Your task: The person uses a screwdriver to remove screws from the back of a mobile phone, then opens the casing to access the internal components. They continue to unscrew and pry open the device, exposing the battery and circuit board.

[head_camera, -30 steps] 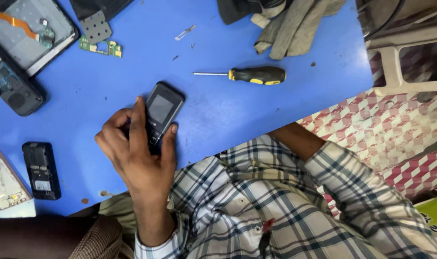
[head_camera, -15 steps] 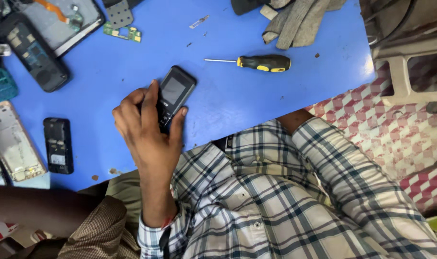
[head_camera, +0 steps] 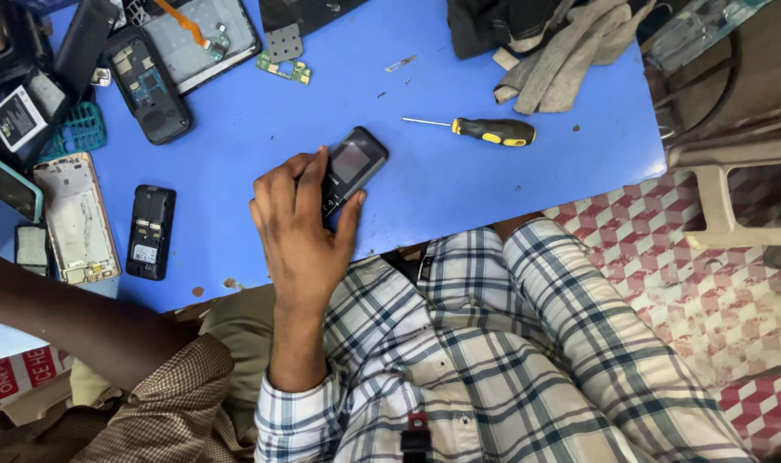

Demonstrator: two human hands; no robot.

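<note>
My left hand (head_camera: 300, 231) is shut on a small black bar phone (head_camera: 352, 163) with a dark screen. The thumb presses its near side and the fingers curl over its lower half. The phone lies tilted on or just above the blue table (head_camera: 459, 189). A screwdriver (head_camera: 485, 130) with a black and yellow handle lies on the table just right of the phone, apart from my hand. My right forearm, in a checked sleeve (head_camera: 536, 257), runs under the table's front edge, so my right hand is hidden.
Several opened phones, a black back cover (head_camera: 150, 231), a silver frame (head_camera: 73, 219), a battery (head_camera: 18, 116) and a small green circuit board (head_camera: 283, 69) crowd the table's left. A grey cloth (head_camera: 562, 64) lies at the back right. Another person's bare forearm (head_camera: 73, 317) crosses the lower left.
The view has drifted, so the table and its parts sit further right and lower in the picture. My left hand has kept its hold on the phone.
</note>
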